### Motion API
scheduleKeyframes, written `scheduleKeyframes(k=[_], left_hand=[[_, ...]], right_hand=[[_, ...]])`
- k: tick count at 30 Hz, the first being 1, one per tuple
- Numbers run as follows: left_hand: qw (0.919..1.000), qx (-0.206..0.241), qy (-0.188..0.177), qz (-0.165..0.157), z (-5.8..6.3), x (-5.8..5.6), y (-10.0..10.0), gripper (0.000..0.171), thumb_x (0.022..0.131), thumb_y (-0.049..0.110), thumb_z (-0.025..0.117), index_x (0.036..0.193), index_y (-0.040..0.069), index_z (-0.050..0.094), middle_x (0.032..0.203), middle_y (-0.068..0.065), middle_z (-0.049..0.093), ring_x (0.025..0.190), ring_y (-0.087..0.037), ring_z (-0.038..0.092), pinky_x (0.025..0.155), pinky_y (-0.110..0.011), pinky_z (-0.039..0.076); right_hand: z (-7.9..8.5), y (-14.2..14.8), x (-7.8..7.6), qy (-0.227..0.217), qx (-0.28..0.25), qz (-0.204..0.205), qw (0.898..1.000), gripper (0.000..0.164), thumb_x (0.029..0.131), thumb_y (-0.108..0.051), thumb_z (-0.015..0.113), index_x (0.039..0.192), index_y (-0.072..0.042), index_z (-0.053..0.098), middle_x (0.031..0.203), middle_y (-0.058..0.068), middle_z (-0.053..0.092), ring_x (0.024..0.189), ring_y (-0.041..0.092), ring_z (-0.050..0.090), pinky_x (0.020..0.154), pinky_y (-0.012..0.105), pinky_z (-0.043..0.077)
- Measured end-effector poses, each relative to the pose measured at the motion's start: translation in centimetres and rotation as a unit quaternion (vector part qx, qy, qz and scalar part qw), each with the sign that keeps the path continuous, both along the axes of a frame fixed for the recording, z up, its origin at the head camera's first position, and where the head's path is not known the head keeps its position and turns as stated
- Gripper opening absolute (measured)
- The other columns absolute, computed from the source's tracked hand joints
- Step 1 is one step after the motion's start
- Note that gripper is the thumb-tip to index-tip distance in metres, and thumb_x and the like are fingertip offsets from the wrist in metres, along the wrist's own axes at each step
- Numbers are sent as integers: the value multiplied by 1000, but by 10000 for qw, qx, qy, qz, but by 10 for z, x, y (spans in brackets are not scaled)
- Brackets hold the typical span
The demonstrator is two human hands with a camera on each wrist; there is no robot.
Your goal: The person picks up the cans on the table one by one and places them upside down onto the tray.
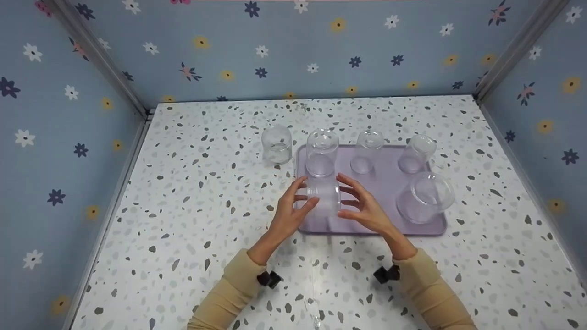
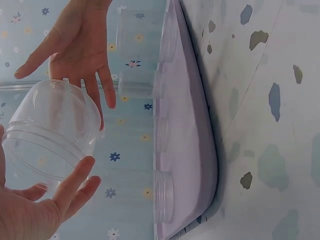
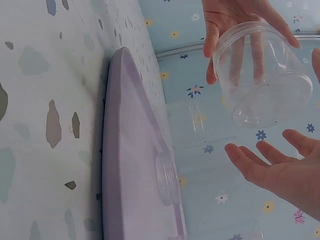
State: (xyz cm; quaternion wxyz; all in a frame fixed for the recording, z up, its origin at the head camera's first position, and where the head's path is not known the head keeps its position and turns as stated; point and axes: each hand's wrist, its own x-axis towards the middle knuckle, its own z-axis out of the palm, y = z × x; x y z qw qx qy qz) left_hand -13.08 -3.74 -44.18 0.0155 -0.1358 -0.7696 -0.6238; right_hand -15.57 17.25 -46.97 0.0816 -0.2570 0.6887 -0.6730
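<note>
A clear plastic jar [image 1: 326, 197] is held on its side above the front left part of the lilac tray [image 1: 367, 228]. My left hand [image 1: 288, 211] grips it around the ringed neck end, thumb on the near side and fingers on the far side. At the jar's rounded base my right hand [image 1: 369, 211] is spread with fingers extended. In the right wrist view a gap shows between those right fingertips [image 3: 231, 150] and the jar [image 3: 265, 80].
Several clear jars stand on the tray: a tall one [image 1: 322, 158] behind my hands, narrower ones [image 1: 363, 162] [image 1: 411, 160] along the back, and a wide one [image 1: 422, 206] at right. Another jar [image 1: 277, 151] stands on the speckled table [image 1: 206, 192], left of the tray.
</note>
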Motion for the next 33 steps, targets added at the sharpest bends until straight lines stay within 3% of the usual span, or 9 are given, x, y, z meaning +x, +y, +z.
scheduleKeyframes(k=[9,17,20,25,30,33], left_hand=[[9994,172,-71,-284,-2,-1,3,52,88,17,55,132,-2,34,119,-26,44,96,-35,55,71,-35,50],[9971,491,105,-572,-5,-4,2,59,90,30,51,132,-6,31,118,-29,43,97,-39,54,71,-42,50],[9963,541,65,-662,-6,-5,1,57,91,27,50,133,-6,30,120,-30,42,98,-39,54,71,-41,50],[9958,497,-65,-761,-6,-5,0,54,92,20,48,136,-5,27,125,-29,38,103,-38,52,73,-36,50],[9950,457,-139,-882,-7,-7,0,55,92,16,48,137,-6,24,130,-30,33,106,-39,50,77,-37,49],[9946,348,-204,-961,-9,-8,-2,55,91,13,48,137,-6,23,133,-29,31,108,-39,48,79,-35,48]], right_hand=[[-5,-1,-2,-173,-145,96,9997,81,71,10,67,138,0,23,140,20,23,118,36,36,86,46,41],[-2,-3,-1,-193,-341,-15,9992,75,72,11,65,136,2,27,135,27,27,114,31,42,83,55,40],[-2,-4,-1,-148,-326,-117,9993,73,73,8,67,135,4,29,133,23,32,113,31,43,82,49,43],[-2,-5,-1,-58,-360,-247,9990,73,71,12,66,134,5,30,130,17,37,112,44,39,80,39,47],[-2,-4,0,-74,-271,-369,9989,72,71,10,68,134,0,34,130,15,38,112,45,38,80,42,46],[4,-5,4,-113,-107,-427,9990,72,71,12,67,133,3,33,131,17,37,111,42,40,80,45,45]])
